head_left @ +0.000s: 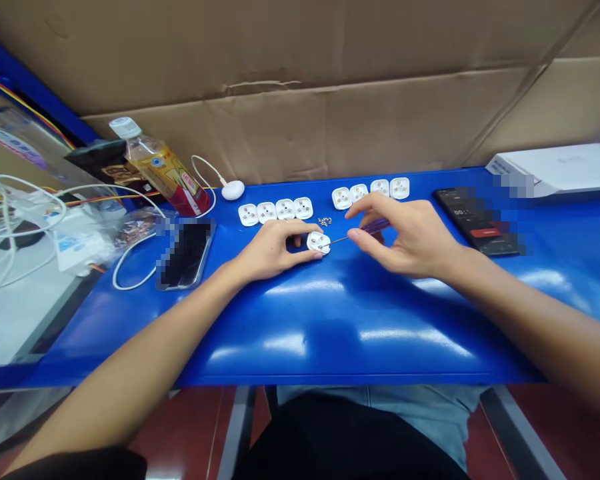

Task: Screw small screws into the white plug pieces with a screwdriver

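Note:
Between the thumb and fingers of my left hand [270, 250] is a small white plastic housing [318, 241] with metal parts inside, held low over the blue table. My right hand [405, 233] grips a screwdriver [377, 226] by its purple handle. Its thin shaft slants left, and the tip meets the inside of the housing. Just beyond lies a little pile of screws [325, 221]. Similar white housings stand in two rows behind my hands, a left row [276, 211] and a right row [371, 192].
At left are a phone [185, 255], a drink bottle [165, 170], a round white device [233, 190] on a cable, and tangled white wires [10, 220]. A black phone [475, 221] and a white box [560, 170] lie at right. Cardboard [330, 127] backs the blue table [300, 333].

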{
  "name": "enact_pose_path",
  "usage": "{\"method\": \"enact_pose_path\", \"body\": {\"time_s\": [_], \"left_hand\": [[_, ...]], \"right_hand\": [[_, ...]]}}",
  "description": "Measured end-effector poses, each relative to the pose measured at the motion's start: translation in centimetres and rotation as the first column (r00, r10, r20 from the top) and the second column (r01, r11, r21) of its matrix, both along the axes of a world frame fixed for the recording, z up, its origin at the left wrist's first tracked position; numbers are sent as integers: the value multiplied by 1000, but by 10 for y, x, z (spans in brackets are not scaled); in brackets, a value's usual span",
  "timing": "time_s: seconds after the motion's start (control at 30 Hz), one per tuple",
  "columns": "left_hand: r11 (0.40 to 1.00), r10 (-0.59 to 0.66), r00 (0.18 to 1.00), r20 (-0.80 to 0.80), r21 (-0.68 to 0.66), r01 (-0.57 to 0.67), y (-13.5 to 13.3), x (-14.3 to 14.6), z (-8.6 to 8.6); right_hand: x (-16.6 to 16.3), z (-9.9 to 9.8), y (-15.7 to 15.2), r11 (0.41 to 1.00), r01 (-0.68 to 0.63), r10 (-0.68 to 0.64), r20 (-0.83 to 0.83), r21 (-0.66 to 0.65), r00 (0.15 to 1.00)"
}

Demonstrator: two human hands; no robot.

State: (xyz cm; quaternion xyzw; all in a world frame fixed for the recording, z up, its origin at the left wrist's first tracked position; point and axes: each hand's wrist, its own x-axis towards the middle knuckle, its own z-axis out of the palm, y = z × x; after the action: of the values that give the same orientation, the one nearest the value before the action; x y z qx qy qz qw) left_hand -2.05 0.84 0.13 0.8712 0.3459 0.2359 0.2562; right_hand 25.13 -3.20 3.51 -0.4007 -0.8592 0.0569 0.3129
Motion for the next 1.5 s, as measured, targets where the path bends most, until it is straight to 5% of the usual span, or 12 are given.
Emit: {"method": "enact_pose_path", "body": {"time_s": [0.2, 0.33, 0.53, 0.67, 0.87, 1.1, 1.5], "left_hand": [[1000, 1, 1000, 11, -2, -1, -1, 1, 1], [1000, -2, 1000, 15, -12, 2, -1, 1, 0], [1000, -8, 1000, 17, -12, 9, -1, 1, 1], [1000, -12, 1000, 29, -9, 13, -1, 1, 1], [998, -1, 999, 35, -60, 3, 1, 0, 2], [996, 28, 999, 46, -90, -24, 1, 1, 2], [998, 57, 994, 96, -47, -53, 0, 3, -2]], "right_hand": [[0, 1, 0, 997, 77, -77, 3, -20, 997], [-1, 0, 0, 999, -46, 46, -20, -24, 999], [0, -3, 0, 997, 39, -42, 39, 63, 998], [2, 1, 0, 996, -84, 86, 53, -37, 995], [0, 3, 1, 998, 66, -65, 89, -13, 994], [3, 13, -2, 990, -59, 78, 142, -129, 987], [-19, 17, -10, 956, 99, -113, -37, -276, 993]]}}
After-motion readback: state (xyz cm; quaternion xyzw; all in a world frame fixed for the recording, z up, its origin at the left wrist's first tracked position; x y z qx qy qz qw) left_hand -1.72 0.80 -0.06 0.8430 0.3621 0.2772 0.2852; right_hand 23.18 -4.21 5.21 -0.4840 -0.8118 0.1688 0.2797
